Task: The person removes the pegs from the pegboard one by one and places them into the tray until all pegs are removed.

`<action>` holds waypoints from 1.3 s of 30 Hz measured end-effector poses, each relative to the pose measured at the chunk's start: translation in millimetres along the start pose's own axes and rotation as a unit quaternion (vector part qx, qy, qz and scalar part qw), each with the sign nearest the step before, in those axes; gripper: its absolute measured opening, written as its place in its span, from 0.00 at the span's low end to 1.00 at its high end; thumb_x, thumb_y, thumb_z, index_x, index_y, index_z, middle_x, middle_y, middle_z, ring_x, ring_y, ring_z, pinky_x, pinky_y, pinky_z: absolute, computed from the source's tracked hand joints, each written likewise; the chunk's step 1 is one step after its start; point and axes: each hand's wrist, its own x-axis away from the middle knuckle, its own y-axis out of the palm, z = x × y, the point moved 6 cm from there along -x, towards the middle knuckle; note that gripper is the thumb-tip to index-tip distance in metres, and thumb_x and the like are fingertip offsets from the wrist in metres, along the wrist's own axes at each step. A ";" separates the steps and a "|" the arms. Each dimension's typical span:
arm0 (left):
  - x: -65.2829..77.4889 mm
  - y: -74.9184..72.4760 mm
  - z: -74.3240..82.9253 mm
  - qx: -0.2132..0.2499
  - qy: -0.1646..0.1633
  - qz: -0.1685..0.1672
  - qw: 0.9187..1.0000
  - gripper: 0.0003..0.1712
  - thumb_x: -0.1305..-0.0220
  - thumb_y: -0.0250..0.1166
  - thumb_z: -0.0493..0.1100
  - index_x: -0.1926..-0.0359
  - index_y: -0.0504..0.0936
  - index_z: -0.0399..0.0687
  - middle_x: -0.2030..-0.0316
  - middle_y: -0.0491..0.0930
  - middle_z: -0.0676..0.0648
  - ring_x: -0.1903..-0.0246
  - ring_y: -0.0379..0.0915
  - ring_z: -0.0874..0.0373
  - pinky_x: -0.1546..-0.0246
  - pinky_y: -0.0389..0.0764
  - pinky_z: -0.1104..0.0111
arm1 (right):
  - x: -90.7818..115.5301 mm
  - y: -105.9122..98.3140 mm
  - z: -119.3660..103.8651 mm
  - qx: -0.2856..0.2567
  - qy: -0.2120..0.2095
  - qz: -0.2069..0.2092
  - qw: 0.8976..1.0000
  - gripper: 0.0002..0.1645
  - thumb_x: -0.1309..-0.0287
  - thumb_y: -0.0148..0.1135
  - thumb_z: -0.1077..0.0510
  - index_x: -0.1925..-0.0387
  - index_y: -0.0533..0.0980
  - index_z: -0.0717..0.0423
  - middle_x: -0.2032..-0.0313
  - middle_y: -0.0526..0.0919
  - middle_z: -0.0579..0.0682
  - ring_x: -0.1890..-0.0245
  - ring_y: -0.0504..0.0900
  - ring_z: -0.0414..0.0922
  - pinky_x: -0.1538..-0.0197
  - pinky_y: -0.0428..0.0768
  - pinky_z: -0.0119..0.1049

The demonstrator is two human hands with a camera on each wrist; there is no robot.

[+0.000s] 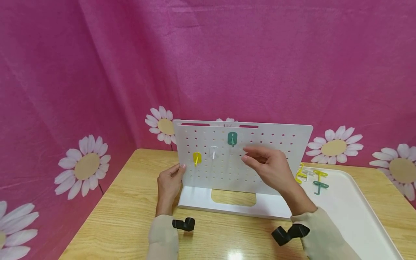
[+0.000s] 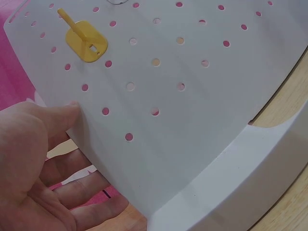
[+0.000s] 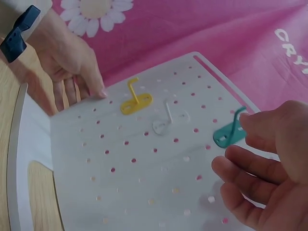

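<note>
Our board (image 1: 227, 164) on the table (image 1: 120, 202) holds a yellow hook (image 1: 197, 159), a clear hook (image 1: 213, 152) and a green hook (image 1: 232, 138). Our left hand (image 1: 169, 182) pinches its left edge. Our right hand (image 1: 271, 164), loose and empty, is near the green hook. More hooks (image 1: 320, 174) lie on the tray (image 1: 351, 216).

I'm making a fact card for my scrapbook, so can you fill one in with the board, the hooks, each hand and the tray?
Board: white pegboard, standing on the wooden table
Hooks on it: yellow hook, whitish hook, green hook
Highest hook: the green one
Left hand: grips the board's left edge, thumb in front
Right hand: holds nothing, near the green hook
Tray: white, to the right, with more hooks in yellow, white and green
Behind: pink cloth with big daisies
</note>
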 end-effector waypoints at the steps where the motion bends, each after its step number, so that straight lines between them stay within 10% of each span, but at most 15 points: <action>1: 0.0 0.1 0.1 0.000 0.000 0.000 1.000 0.21 0.33 0.68 0.53 0.45 0.86 0.47 0.53 0.85 0.42 0.57 0.81 0.52 0.61 0.81 0.63 | -2.2 1.8 -1.2 -0.002 0.001 0.000 1.000 0.19 0.37 0.69 0.59 0.47 0.82 0.63 0.58 0.87 0.53 0.61 0.85 0.46 0.61 0.81 0.34; 39: -0.1 0.4 -0.2 0.007 -0.001 0.001 1.000 0.21 0.33 0.68 0.52 0.44 0.85 0.46 0.56 0.86 0.43 0.61 0.78 0.53 0.66 0.78 0.68 | -28.4 13.6 -23.7 -0.014 -0.024 0.037 0.999 0.09 0.40 0.70 0.65 0.57 0.87 0.62 0.61 0.88 0.53 0.66 0.86 0.45 0.64 0.77 0.34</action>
